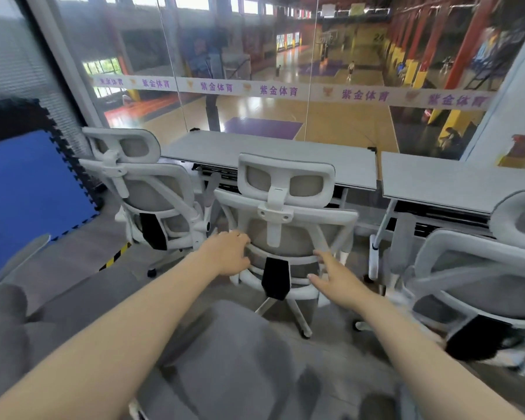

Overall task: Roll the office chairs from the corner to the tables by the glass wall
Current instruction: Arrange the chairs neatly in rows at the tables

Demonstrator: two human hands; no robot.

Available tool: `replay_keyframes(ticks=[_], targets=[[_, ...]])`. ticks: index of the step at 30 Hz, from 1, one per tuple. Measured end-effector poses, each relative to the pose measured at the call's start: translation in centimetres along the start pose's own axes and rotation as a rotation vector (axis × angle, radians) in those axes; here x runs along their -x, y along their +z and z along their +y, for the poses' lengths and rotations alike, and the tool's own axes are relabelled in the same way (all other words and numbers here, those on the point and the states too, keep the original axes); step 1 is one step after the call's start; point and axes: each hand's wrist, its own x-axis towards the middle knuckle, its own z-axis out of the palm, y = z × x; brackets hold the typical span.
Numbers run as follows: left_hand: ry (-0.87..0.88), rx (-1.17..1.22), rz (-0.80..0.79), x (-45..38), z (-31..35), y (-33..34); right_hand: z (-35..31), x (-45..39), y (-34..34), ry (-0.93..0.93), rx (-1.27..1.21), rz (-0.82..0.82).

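Observation:
A white-framed office chair with grey mesh back [285,207] stands in front of me, its back toward me, at a grey table [270,156] by the glass wall [255,71]. My left hand [228,253] grips the left side of the chair's lower back frame. My right hand [334,277] hovers with fingers spread at the right side of that frame, fingertips touching or nearly touching it. A second chair [140,189] stands at the left of the same table. A third chair [479,268] stands at the right by another table [455,180].
A blue foam mat with a black puzzle edge [28,192] leans at the left. Yellow-black tape [115,256] marks the floor. A grey padded seat [225,359] lies close below my arms. Beyond the glass is a sports hall.

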Motion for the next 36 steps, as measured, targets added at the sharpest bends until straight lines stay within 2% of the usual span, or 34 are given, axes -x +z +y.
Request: replay_keyframes(ticks=[5, 9, 15, 21, 23, 25, 28, 33, 36], targets=[[0.027, -0.030, -0.058, 9.8, -1.6, -2.7, -5.2, 9.0, 5.8, -0.074, -0.042, -0.041], [0.044, 0.100, -0.110, 17.4, -2.4, -4.2, -8.5, 14.7, 10.7, -0.122, -0.063, -0.072], [0.106, 0.189, -0.103, 26.0, -3.4, -3.4, -11.6, 20.1, 17.8, -0.124, -0.096, -0.225], [0.029, 0.204, -0.134, 32.2, -5.5, -2.1, -16.9, 23.3, 21.5, -0.197, -0.166, -0.311], [-0.056, 0.217, -0.178, 34.0, -5.9, -1.4, -18.3, 24.4, 22.7, -0.217, -0.146, -0.341], [-0.107, 0.140, -0.122, 35.6, -6.0, 0.0, -18.4, 25.8, 24.4, -0.194, -0.082, -0.374], [-0.035, -0.038, 0.030, 37.1, -5.4, 1.8, -17.7, 28.6, 27.0, -0.247, 0.132, -0.280], [0.030, -0.102, -0.061, 38.9, -4.5, 1.5, -17.1, 30.9, 27.8, -0.285, 0.226, -0.194], [0.021, -0.148, -0.029, 39.6, -3.5, 2.0, -16.4, 32.8, 27.9, -0.293, 0.249, -0.117]])
